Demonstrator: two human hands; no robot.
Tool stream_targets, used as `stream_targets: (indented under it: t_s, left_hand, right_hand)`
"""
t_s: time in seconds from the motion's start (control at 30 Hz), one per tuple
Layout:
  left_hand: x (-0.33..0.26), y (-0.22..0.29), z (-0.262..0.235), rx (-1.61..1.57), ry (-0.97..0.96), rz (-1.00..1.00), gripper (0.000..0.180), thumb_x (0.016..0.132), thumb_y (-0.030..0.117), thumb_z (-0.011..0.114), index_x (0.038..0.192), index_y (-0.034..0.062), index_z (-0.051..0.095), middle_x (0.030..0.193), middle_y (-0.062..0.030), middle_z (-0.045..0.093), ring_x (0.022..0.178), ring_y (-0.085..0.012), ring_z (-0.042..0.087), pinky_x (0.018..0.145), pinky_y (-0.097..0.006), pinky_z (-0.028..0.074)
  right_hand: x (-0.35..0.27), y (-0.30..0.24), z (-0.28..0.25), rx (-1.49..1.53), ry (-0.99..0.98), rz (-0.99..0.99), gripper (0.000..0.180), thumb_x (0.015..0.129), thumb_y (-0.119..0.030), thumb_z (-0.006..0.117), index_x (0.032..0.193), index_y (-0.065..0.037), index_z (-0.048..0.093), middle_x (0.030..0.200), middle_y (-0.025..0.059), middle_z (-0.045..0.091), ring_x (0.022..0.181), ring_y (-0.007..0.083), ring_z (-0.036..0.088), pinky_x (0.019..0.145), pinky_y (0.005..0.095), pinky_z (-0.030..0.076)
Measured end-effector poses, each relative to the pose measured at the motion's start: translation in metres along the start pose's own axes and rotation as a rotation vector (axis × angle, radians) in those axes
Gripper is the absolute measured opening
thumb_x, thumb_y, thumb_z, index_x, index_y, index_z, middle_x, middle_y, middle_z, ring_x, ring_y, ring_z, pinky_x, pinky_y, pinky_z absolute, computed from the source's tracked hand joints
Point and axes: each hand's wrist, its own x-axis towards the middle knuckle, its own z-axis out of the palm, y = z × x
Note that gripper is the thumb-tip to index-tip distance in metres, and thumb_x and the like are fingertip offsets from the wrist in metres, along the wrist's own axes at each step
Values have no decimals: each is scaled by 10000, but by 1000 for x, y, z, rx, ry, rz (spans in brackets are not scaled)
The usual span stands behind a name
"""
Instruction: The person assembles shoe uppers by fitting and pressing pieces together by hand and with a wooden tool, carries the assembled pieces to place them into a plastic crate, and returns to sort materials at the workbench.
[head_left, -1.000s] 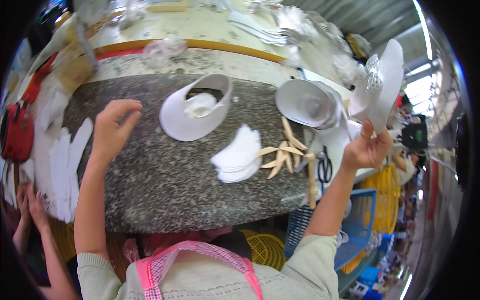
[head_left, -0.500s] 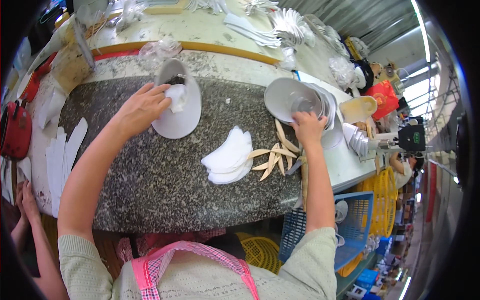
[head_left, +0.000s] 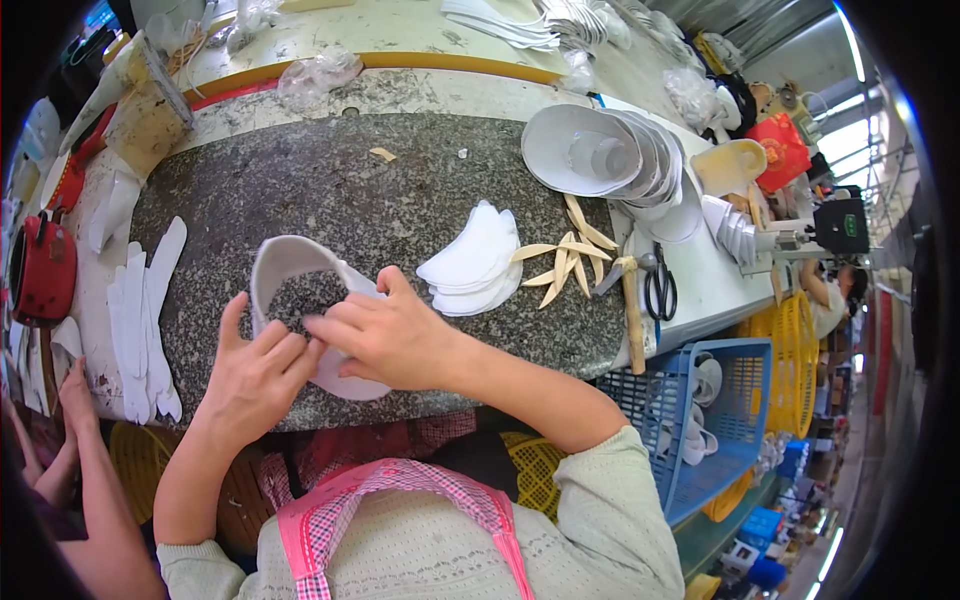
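Observation:
A pale grey shoe upper (head_left: 272, 262), bent into an open loop, lies near the front of the speckled dark stone slab (head_left: 230, 190). My left hand (head_left: 258, 385) closes on its near left side, fingers curled. From the right, my right hand (head_left: 385, 335) reaches across with bent fingers at the same upper, and both hands' fingertips meet near its opening. Whatever small thing is between the fingertips is hidden. Just right of them lie a fan of white curved pieces (head_left: 468, 265) and several tan crescent strips (head_left: 568, 268). Behind these stands a nested stack of grey uppers (head_left: 570, 150).
A wooden-handled hammer (head_left: 632, 315) and black scissors (head_left: 661, 285) lie at the slab's right edge. Below them hangs a blue basket (head_left: 735, 400) with shoes. White strips (head_left: 145, 330) lie on the left, near another person's arm (head_left: 95, 470). One tan scrap (head_left: 382, 154) sits farther back.
My right hand has left the stack and come left to the single upper. That upper is now nearer me, in both hands. The white scrap under my left fingers no longer shows.

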Motion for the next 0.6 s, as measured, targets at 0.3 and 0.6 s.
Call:
stream_targets:
  t_s: [0.3, 0.6]
  left_hand:
    - [-16, -2, -4, 161, -1, -141, 178, 682, 90, 566, 850, 87, 626, 703, 8, 483, 804, -139, 502, 974, -497, 235]
    - [-8, 3, -32, 185, -131, -251, 246, 648, 65, 622, 894, 68, 614, 707, -26, 502, 824, -176, 501, 921, -440, 280]
  right_hand:
    - [22, -11, 29, -251, 172, -84, 313, 595, -249, 700, 827, -150, 515, 813, -27, 543, 893, 127, 496, 787, 401, 263]
    - [28, -24, 17, -316, 145, 129, 452, 579, -375, 704, 953, -170, 557, 948, -8, 543, 916, 125, 477, 706, 392, 263]
